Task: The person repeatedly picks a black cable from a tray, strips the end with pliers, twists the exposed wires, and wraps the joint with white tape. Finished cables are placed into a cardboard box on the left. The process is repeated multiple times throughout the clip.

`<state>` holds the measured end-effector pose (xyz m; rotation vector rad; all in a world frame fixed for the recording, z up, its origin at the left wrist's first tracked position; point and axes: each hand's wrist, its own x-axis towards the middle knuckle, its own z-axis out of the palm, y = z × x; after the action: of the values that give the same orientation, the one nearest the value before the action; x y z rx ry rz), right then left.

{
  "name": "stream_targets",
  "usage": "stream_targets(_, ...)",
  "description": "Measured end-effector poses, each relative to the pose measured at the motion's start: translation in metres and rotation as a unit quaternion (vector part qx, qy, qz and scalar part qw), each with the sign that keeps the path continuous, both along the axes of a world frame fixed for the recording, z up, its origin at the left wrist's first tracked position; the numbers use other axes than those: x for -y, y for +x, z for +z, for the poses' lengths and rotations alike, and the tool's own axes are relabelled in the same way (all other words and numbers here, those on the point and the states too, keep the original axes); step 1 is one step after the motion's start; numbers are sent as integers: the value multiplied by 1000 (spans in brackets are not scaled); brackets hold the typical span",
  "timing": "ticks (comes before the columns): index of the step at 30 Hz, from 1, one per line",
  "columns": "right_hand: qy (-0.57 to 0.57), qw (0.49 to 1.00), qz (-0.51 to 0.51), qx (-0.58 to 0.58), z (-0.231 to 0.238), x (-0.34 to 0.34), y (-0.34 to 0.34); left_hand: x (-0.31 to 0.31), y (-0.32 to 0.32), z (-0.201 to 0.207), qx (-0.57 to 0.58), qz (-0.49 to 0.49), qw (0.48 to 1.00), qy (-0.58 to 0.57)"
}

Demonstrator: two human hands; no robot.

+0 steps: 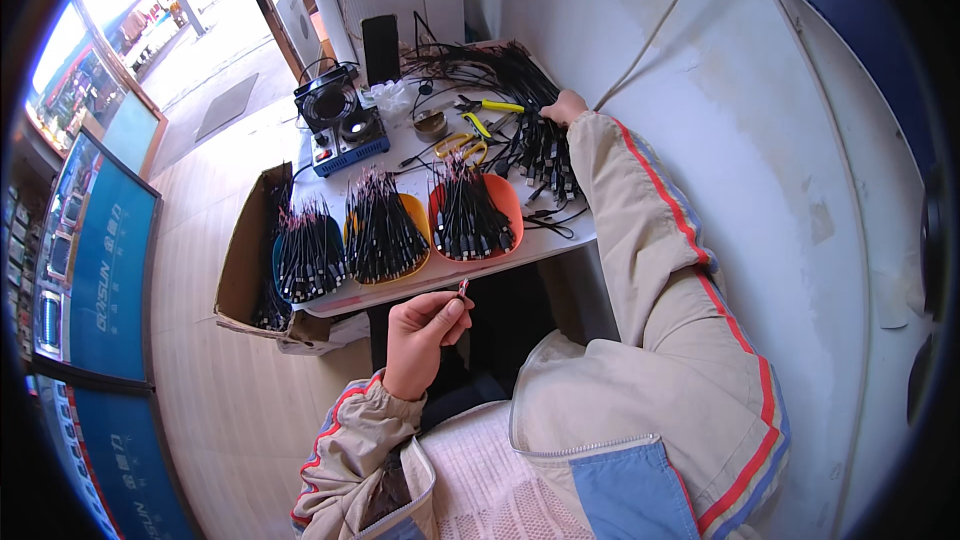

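Left hand (418, 338) pinches a small reddish piece (463, 287) by the white table (405, 137), right hand (567, 108) rests on the black cable pile (545, 152), its grip I can't tell

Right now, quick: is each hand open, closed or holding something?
Left hand: closed, pinching a small reddish piece.
Right hand: at the black cables; grip cannot be told.

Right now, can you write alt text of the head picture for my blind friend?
A person's right hand touches a pile of black USB cables on a white table; the left hand pinches a tiny, unclear thing. Three bowls of short black cables stand nearer, with yellow-handled pliers behind.
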<state>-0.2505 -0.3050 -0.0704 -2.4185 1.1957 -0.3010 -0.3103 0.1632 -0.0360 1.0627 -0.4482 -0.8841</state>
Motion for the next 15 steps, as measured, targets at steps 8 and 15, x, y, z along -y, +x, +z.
stream_targets(8, 349, 894, 41, 279, 79, -57, -70, 10, 7, 0, -75, 45, 996, -30)
stream_targets(15, 82, 911, 34, 403, 91, -133, -94, 19, -5, 10, -14, 32, 997, -65)
